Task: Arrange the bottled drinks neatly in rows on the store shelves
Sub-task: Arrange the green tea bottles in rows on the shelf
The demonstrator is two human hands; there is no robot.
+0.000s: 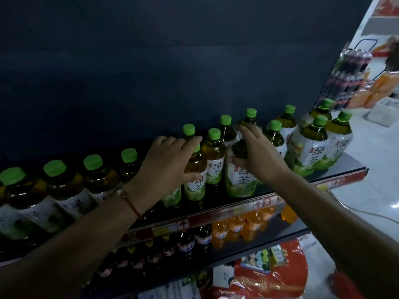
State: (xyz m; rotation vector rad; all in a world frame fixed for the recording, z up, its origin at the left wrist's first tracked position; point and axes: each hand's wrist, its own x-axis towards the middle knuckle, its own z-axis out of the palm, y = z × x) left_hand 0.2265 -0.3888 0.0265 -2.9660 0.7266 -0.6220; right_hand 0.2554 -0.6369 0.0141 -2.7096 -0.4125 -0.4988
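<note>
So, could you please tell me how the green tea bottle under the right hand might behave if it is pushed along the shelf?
The green tea bottle looks tall, narrow and full, so probably heavy yet tippable. The right hand grips high; pushing lower seems safer.

A shop: stocked drink shelves [226, 214] with price strips [265, 203].

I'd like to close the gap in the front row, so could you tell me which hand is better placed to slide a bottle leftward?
Probably the left hand: it already grips the front-row bottle bordering that side.
</note>
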